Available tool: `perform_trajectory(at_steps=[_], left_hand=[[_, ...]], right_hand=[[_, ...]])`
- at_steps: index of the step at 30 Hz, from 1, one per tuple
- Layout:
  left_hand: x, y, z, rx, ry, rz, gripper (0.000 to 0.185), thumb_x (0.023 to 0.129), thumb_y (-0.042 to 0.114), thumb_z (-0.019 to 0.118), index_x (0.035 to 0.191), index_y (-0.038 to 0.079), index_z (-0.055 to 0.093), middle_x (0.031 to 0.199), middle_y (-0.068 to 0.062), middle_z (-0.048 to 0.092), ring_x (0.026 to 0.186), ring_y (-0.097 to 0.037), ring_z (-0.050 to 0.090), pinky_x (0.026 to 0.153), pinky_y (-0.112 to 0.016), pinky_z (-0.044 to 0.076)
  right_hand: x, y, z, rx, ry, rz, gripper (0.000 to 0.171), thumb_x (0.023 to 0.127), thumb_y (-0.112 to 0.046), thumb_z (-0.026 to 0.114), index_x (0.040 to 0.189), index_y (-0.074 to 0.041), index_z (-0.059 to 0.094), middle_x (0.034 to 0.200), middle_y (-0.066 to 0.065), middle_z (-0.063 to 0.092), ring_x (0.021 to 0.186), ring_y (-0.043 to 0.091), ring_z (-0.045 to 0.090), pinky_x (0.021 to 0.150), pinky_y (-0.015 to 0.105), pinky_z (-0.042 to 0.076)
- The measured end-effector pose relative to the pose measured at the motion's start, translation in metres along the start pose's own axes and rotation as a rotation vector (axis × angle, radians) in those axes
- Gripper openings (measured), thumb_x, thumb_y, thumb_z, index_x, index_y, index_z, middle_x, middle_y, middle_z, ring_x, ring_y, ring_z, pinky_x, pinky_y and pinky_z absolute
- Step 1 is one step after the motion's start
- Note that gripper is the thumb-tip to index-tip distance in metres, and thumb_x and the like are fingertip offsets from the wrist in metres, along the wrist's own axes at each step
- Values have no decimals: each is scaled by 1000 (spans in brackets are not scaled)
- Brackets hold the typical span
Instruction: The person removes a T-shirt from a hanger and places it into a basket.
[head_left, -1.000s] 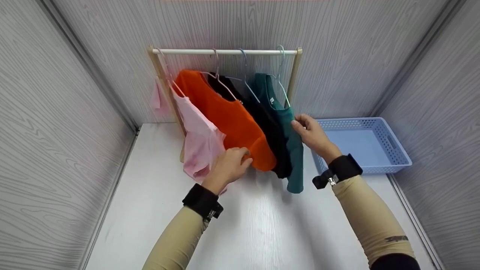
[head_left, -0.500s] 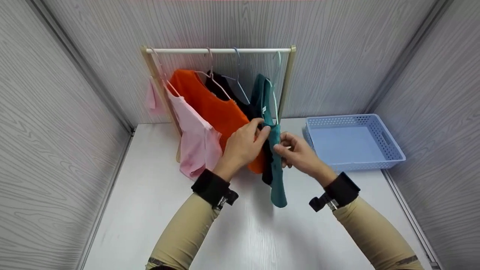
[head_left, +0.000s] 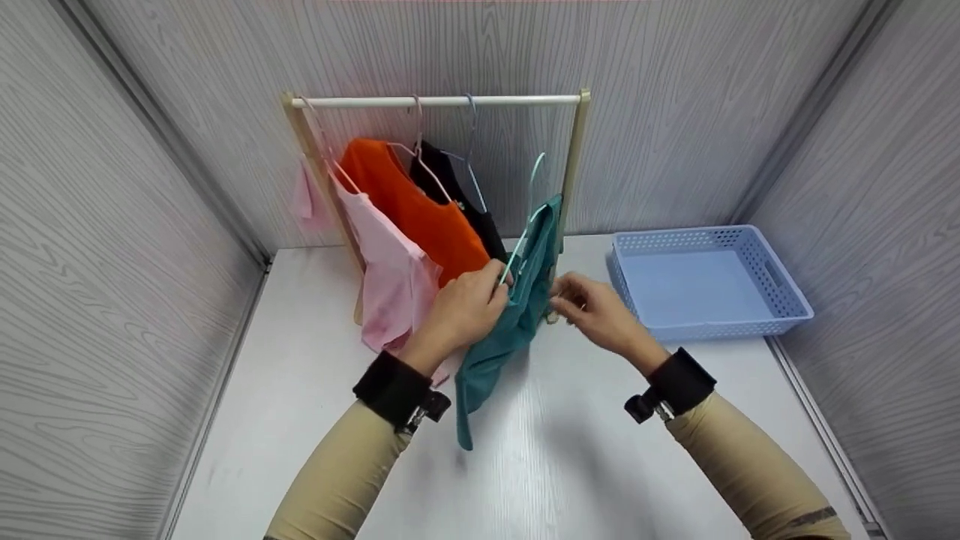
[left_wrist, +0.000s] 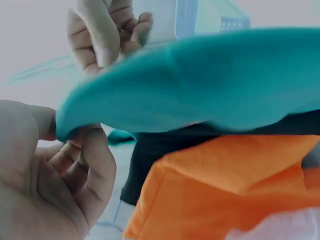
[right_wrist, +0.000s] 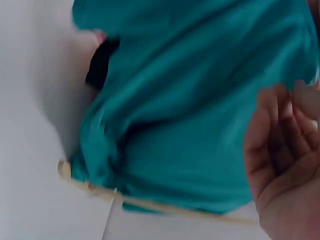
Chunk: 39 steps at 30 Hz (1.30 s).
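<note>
Beige sleeves [head_left: 341,465] nearest us, reaching over the white table [head_left: 262,390]. Left hand [head_left: 465,304] pinches the teal shirt [head_left: 504,337] between thumb and fingers, up beside the pale hanger [head_left: 519,250]; whether it also grips the hanger we cannot tell. We suppose that hold keeps cloth and hanger together. Right hand [head_left: 596,311] waits at the shirt's other side, fingers loosely curled, nothing seen in its grasp; fingertip contact unclear to us. Probably placed there to steady the loose side. Shirt slants, lower end hanging toward us; hook below the rail [head_left: 360,102] and clear of it, so we judge the left hand bears most weight. Farther off, blue basket [head_left: 720,328] to the right. Pink [head_left: 394,270], orange [head_left: 427,221] and black shirts [head_left: 491,234] hang bunched leftward, perhaps leaving elbow room.
</note>
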<state>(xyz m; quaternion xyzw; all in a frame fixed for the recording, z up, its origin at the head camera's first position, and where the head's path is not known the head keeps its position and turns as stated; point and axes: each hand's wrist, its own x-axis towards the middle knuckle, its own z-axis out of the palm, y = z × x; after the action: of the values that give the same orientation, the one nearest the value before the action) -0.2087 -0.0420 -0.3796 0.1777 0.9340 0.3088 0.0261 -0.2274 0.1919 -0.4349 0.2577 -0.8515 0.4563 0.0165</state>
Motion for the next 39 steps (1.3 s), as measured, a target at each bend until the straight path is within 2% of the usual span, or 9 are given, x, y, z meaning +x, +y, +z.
perform_trajectory(at_steps=[4,7,10,15,17,21,26,31,39], left_hand=[[-11,-11,-9,28,-17,55,21,105,26,41,119,16,53,90,-4,60,81,-19,58,80,-33,54],[-20,-18,-16,38,-39,102,22,105,26,42,121,16,54,94,-3,62,84,-18,58,87,-33,55],[-26,-23,-24,41,-36,148,25,105,28,42,123,17,55,98,-3,64,84,-17,57,89,-33,55],[-26,-32,-39,52,13,162,25,105,29,40,121,18,56,90,-2,62,78,-17,54,78,-31,54],[-24,-34,-43,66,37,147,23,105,28,41,117,17,57,87,-2,61,76,-17,54,73,-30,52],[-16,-31,-45,133,100,159,22,103,29,46,110,17,63,86,-2,62,80,-18,54,74,-30,50],[-3,-18,-40,177,135,226,27,101,31,51,118,17,68,99,-2,70,90,-20,55,83,-34,49],[3,-9,-36,134,58,236,24,101,33,51,117,22,66,92,1,70,80,-16,57,75,-29,54],[-2,-26,-34,181,85,251,20,102,31,49,110,20,63,70,-2,56,63,-18,52,59,-26,43]], right_hand=[[10,15,-26,-158,218,-6,34,98,-9,56,131,-2,50,100,15,59,80,21,55,71,30,45],[17,20,-40,-306,227,-42,44,98,-11,55,140,-5,44,122,19,54,106,31,56,89,43,46],[21,21,-47,-384,159,-64,41,100,-14,53,140,-9,48,134,18,52,126,35,48,107,55,33],[17,19,-54,-221,66,-99,21,101,-13,50,115,-7,64,104,8,65,97,17,58,93,33,42],[15,16,-54,-150,64,-123,18,101,-11,49,108,-5,64,92,6,62,81,13,55,77,25,42],[11,8,-52,-124,99,-138,18,101,-4,47,102,-1,65,82,11,59,71,14,51,70,20,37],[6,4,-49,-123,112,-125,17,100,-6,51,100,-5,68,82,9,62,70,12,50,69,19,38],[2,7,-48,-101,67,-120,17,100,-11,52,98,-8,68,80,2,59,71,9,49,68,19,40],[-11,22,-60,-295,78,-63,16,97,-11,57,99,-7,72,93,8,72,86,18,66,78,34,53]])
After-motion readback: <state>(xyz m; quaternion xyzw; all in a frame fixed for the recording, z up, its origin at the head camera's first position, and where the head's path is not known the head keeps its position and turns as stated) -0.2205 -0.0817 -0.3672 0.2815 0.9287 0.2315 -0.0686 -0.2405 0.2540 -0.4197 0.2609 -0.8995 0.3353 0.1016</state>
